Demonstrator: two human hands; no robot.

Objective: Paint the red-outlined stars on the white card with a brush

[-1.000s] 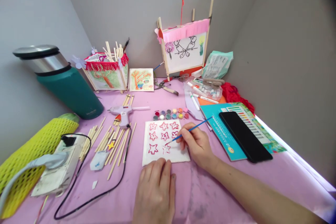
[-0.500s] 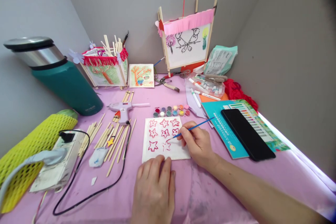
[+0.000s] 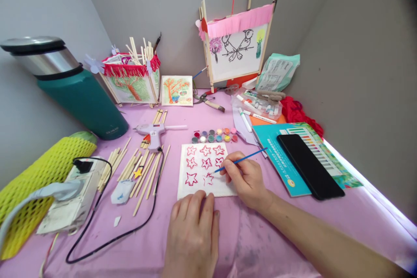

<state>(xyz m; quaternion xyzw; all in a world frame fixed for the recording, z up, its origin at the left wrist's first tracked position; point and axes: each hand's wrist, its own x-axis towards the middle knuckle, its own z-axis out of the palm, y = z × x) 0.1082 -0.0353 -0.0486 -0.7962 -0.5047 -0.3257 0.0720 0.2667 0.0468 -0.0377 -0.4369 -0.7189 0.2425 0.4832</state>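
Observation:
My right hand (image 3: 245, 179) pinches a thin blue paintbrush (image 3: 245, 157), its tip at the star outline in the bottom row of a white square sheet (image 3: 185, 191). Rows of red star outlines (image 3: 191, 163) cover the sheet, and my right hand hides part of its right side. My left hand (image 3: 193, 226) lies flat with fingers stretched out, fingertips on the sheet's lower edge. Just behind the sheet stand small paint pots (image 3: 211, 136) in several colours.
A glue gun (image 3: 154, 134) with a black cable lies left among wooden sticks (image 3: 148, 178). Farther left are a power strip (image 3: 71, 202) and a teal bottle (image 3: 81, 100). A phone (image 3: 309, 165) rests on a blue book (image 3: 276, 152) at right. Stick-framed lanterns (image 3: 237, 65) stand behind.
The camera view has shifted slightly, so everything sits a little differently in the picture. The brush tip stays at the same bottom-row star; my left hand still rests at the sheet's edge.

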